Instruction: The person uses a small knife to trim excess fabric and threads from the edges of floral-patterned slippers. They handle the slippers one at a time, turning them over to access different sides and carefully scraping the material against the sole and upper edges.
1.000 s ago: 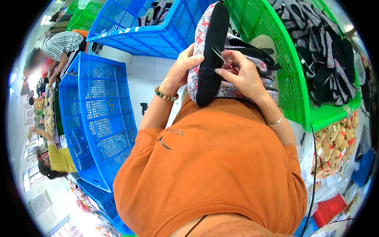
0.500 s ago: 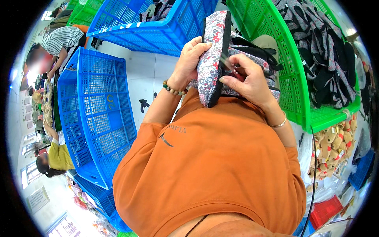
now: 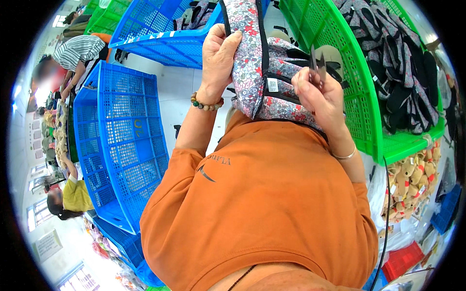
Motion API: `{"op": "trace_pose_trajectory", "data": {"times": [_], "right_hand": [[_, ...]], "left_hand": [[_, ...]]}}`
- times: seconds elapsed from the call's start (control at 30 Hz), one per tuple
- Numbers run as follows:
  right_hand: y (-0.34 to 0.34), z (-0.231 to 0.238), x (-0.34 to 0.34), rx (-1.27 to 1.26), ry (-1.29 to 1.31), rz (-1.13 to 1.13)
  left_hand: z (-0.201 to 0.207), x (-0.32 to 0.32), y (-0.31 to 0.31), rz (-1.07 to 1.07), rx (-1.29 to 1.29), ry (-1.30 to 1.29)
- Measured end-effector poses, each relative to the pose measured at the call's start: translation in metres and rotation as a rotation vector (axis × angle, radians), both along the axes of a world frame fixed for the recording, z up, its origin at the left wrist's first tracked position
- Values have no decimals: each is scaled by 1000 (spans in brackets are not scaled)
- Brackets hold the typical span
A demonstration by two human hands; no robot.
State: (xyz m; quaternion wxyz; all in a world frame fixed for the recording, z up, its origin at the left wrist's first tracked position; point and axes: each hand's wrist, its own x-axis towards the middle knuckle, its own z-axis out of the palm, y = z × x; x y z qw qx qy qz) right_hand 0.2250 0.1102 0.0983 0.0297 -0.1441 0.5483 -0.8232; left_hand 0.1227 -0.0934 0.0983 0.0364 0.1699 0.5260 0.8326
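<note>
I see the left hand [image 3: 218,58] clutching a padded floral piece [image 3: 248,63] out past the orange shirt [image 3: 257,189], the right hand [image 3: 320,99] gripping small snips [image 3: 313,60] beside it. Black-and-floral pieces [image 3: 395,72] crowd the green crate [image 3: 359,97]; similar ones [image 3: 196,15] lie in the far blue crate [image 3: 170,46].

From where I stand, the upper end of the flowered piece [image 3: 248,63] runs out of sight at the top, and the fingertips of the left hand [image 3: 218,58] are lost behind it. The right hand [image 3: 323,99] covers the handles of the scissors [image 3: 313,60]. I can't make out the tiny print on the white label [image 3: 273,85]. The green crate [image 3: 357,104] is cut off above too
</note>
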Motion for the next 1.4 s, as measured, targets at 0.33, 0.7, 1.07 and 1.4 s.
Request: {"op": "trace_pose_trajectory", "data": {"times": [0.33, 0.7, 1.07, 1.4], "right_hand": [[-22, 0, -11, 533, 137, -279], [5, -2, -15, -196, -154, -60], [2, -13, -10, 607, 332, -303], [-10, -14, -12, 842, 467, -339]], "left_hand": [[5, -5, 14, 164, -239, 296], [14, -1, 11, 190, -284, 374], [16, -12, -5, 357, -297, 400], [19, -5, 0, 278, -196, 312]]}}
